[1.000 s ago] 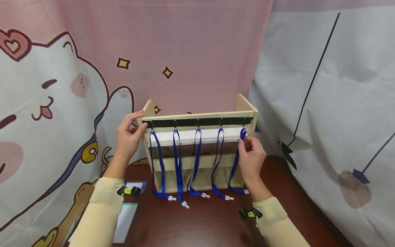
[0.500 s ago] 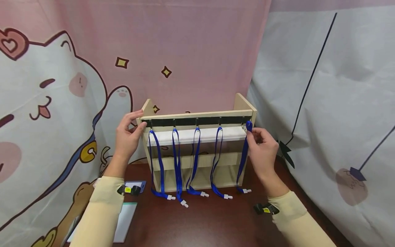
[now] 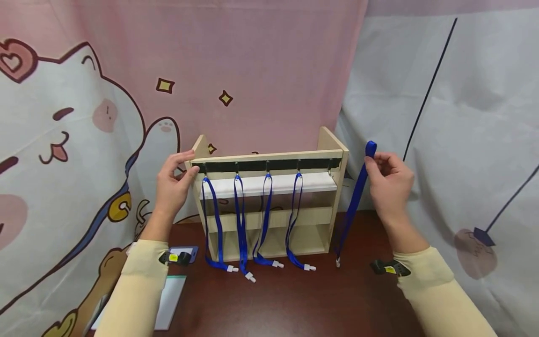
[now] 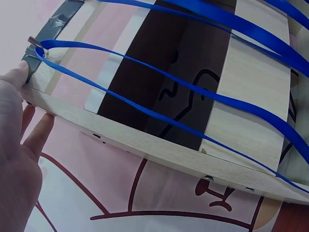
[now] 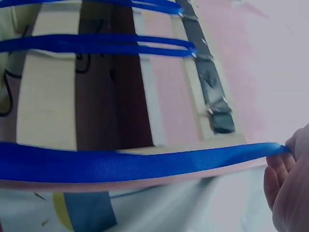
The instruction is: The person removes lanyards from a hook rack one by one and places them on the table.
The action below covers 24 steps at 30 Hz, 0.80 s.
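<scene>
My right hand (image 3: 391,185) pinches a blue lanyard (image 3: 355,199) near its looped top, to the right of the wooden rack (image 3: 269,220). The strap slants down to a small clip (image 3: 338,262) low beside the rack. In the right wrist view the lanyard (image 5: 183,163) runs taut-looking from the fingertips across the picture. With thumb in front and fingers at the side, my left hand (image 3: 174,182) grips the rack's upper left corner. Several other blue lanyards (image 3: 265,220) hang from hooks on the black strip (image 3: 252,166). The rightmost hook (image 3: 331,171) bears no lanyard.
On the dark red table (image 3: 269,299), a blue-edged card holder (image 3: 185,253) and a white flat board (image 3: 170,302) lie to the left, partly behind the left sleeve. A printed cloth (image 3: 269,70) hangs close behind the rack and along both sides.
The right hand has taken the rightmost lanyard off its hook and carried it up and right, past the rack's side. My left hand stays on the corner.
</scene>
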Motion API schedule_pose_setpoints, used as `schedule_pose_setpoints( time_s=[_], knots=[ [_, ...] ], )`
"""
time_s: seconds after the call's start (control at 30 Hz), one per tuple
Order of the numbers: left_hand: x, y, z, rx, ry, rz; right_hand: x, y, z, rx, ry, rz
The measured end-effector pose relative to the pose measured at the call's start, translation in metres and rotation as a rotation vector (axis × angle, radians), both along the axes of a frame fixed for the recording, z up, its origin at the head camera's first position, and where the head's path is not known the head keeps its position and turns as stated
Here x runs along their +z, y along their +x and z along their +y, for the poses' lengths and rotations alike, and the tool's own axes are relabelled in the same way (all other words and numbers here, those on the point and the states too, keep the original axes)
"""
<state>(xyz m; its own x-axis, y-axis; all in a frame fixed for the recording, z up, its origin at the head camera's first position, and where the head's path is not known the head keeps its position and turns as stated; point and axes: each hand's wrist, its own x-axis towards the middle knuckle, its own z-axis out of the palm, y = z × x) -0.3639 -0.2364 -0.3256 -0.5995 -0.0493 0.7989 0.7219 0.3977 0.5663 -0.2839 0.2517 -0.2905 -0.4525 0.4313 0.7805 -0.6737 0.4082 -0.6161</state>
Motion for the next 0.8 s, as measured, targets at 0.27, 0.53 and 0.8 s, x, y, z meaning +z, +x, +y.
schedule_pose_setpoints(
  time_s=[0.27,0.53,0.8],
  knots=[
    [0.000,0.001,0.003,0.017,-0.001,-0.014,0.016,-0.009,0.021,-0.036,-0.013,-0.024],
    [0.001,0.003,0.001,0.032,0.006,-0.005,0.030,-0.029,0.029,-0.042,0.027,-0.101],
    [0.007,0.013,0.011,-0.004,0.031,0.000,0.020,-0.096,0.067,-0.037,0.140,-0.254]
  ],
)
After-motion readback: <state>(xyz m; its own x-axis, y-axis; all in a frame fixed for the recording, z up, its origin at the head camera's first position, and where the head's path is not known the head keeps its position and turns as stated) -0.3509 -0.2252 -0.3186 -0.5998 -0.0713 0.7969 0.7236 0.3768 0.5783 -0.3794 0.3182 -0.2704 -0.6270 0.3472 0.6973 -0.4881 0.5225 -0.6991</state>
